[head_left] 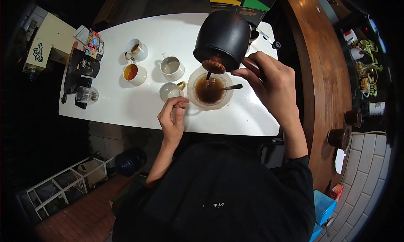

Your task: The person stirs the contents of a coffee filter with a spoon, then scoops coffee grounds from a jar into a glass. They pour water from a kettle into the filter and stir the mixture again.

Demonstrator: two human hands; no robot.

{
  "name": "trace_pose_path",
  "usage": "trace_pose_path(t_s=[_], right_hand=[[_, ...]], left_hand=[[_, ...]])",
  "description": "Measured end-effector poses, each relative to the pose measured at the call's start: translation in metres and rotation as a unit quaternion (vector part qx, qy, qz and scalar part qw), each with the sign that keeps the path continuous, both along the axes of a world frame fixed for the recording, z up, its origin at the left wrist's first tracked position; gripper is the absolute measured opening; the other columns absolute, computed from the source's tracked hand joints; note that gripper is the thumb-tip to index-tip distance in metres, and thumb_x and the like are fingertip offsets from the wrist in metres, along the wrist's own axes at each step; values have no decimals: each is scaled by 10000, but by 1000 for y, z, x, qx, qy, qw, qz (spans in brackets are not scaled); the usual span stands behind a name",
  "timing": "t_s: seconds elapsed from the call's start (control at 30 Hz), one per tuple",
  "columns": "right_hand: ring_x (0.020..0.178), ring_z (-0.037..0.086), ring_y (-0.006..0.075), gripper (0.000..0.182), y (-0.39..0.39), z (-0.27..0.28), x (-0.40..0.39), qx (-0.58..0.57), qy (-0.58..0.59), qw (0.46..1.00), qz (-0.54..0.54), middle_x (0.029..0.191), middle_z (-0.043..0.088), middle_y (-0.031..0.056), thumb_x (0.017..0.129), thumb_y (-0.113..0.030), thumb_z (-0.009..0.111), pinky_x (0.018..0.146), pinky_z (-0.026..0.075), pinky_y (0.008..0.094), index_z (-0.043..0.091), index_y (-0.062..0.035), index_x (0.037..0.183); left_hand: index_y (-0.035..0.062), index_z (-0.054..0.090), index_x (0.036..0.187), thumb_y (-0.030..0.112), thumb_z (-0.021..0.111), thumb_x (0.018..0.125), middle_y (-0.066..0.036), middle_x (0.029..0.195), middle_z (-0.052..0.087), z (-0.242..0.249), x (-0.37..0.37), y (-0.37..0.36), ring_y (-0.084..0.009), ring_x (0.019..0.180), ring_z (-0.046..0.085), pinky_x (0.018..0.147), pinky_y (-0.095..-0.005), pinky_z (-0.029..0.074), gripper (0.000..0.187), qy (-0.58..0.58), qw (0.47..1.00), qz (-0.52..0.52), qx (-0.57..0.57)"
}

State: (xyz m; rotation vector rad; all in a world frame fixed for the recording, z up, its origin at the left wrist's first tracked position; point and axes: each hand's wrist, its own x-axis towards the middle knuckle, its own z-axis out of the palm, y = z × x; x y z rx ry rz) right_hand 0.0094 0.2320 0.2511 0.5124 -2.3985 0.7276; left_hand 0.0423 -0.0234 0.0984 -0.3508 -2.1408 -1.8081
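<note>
My right hand [269, 75] grips a black pitcher [223, 37], tipped over a clear bowl [192, 92]. Brown shows at its lowered lip, and a dark stream runs down into the brown liquid [206, 91] in the bowl. A spoon [232, 87] leans in the bowl, its handle pointing right. Loosely curled and holding nothing visible, my left hand [171, 119] is just left of the bowl. Its fingers are near a pale cup [168, 90] with a yellowish handle. Behind that cup stands a whitish mug [172, 68].
Two mugs with brown contents, a white one [142, 52] and a yellow-lined one [140, 76], stand farther left on the white table [139, 109]. A drinking glass [87, 95] is near the left edge. Black boxes [240, 4] stand behind; a wooden counter [303, 52] runs along the right.
</note>
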Motion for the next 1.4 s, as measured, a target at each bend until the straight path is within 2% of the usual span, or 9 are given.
trace_pose_path(t_s=[0.03,0.17,0.33,0.43,0.93,1.27,1.4], right_hand=[[623,710,226,333,0,0,0,-4,2,1000,2,747,698,76,841,-269,826,520,528,332,606,-20,826],[625,709,232,331,-2,0,1,-3,7,1000,3,746,695,77,834,-263,832,520,529,333,607,-19,827],[619,706,231,331,-2,0,3,-6,11,1000,7,734,686,76,827,-250,837,516,523,335,599,-21,821],[611,701,228,335,-1,2,8,0,10,1000,6,728,680,77,822,-249,839,512,517,334,593,-22,819],[600,687,233,349,2,1,18,-6,-9,1000,4,721,677,80,822,-263,838,517,513,337,587,-21,821],[700,751,227,350,2,-5,16,-21,-56,998,-7,796,742,109,832,-259,843,587,571,325,600,-6,823],[685,748,230,345,3,-8,15,-28,-69,997,-15,777,740,112,832,-249,848,588,571,327,606,-3,807]], left_hand=[[-47,667,1023,394,568,1045,-101,951,705,0,1,0,-162,789,597,746,-301,492,452,0,1000,-4,9],[-57,663,1027,429,526,1060,-107,949,697,1,2,-2,-162,792,589,744,-297,488,507,4,1000,-6,0],[-60,662,1028,544,418,1071,-100,941,686,-1,3,-6,-157,802,578,731,-299,469,652,1,1000,-15,12],[-58,661,1025,566,405,1067,-99,945,684,1,3,-6,-157,798,577,727,-298,461,676,2,1000,-14,6],[-48,658,1023,493,424,1081,-99,934,673,3,7,-4,-160,801,576,736,-297,461,592,13,1000,-24,5],[-52,650,1033,513,420,1079,-104,946,683,1,10,-5,-159,799,584,722,-292,461,611,11,1000,-19,15],[-70,635,1057,536,403,1077,-121,958,679,1,13,-6,-156,818,588,730,-291,459,649,4,1000,-20,3]])
